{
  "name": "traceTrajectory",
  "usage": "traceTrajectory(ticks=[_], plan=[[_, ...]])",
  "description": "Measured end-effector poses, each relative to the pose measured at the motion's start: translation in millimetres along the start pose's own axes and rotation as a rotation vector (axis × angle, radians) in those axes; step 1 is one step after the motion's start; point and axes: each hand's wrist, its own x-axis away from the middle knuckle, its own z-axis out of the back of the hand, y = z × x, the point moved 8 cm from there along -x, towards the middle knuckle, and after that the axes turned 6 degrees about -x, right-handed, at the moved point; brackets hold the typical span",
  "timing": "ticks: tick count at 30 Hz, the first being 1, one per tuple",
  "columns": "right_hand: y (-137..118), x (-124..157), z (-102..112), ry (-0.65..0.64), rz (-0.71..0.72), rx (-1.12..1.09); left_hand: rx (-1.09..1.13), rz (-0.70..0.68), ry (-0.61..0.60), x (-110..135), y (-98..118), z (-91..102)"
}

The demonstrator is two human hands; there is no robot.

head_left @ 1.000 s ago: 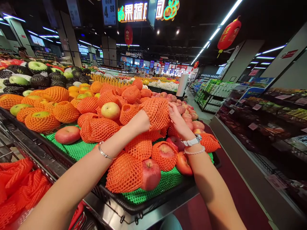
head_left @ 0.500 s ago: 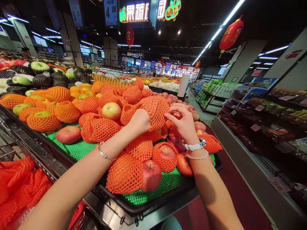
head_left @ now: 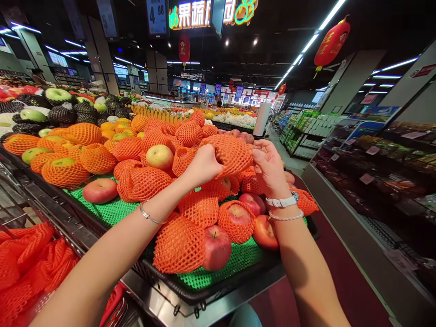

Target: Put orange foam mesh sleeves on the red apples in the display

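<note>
At eight o'clock lay loose orange foam nets [head_left: 30,263]. Toward twelve o'clock I read a price board [head_left: 157,17] showing 4.98 and a lit sign [head_left: 190,9] bearing 果蔬. At centre, the left hand [head_left: 203,165] pinched an orange foam sleeve [head_left: 231,154] above netted apples [head_left: 218,247] on green mesh matting [head_left: 112,211]; the right hand [head_left: 270,169], fingers spread, touched the sleeve's right edge. A red lantern [head_left: 332,43] hung at one o'clock.

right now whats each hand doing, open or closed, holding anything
left hand: closed, holding the foam net
right hand: at the net's edge, cannot tell if it is closed on it
</note>
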Motion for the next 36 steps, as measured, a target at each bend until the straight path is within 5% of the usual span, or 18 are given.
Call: traceTrajectory(ticks=[3, 8, 17, 24, 32, 34, 36], plan=[[-8.8, 3.1, -10.2, -0.091, 0.027, 0.153, 0.134, 0.085, 0.009, -4.4, -10.2, 4.8], [-15.9, 3.6, -9.5, -0.068, 0.143, 0.288, 0.242, 0.195, -0.001, -6.5, -29.0, 1.6], [-44.2, 18.2, -12.3, -0.015, 0.524, 0.685, 0.365, 0.241, -0.013, -2.3, -37.5, -12.6], [-22.6, 32.1, -58.7, -0.51, 0.627, 1.058, 0.549, 0.286, -0.068, 0.5, -37.3, -21.6], [-18.8, 22.0, -44.8, -0.361, 0.643, 1.005, 0.352, 0.303, -0.114, 3.8, -29.2, -9.0], [-24.3, 16.7, -31.2, -0.221, 0.649, 0.95, 0.205, 0.158, 0.006, 5.1, -10.0, 15.3], [-28.8, 12.3, -14.5, -0.048, 0.627, 0.862, 0.078, -0.066, 0.254, 10.5, 15.3, 47.7]])
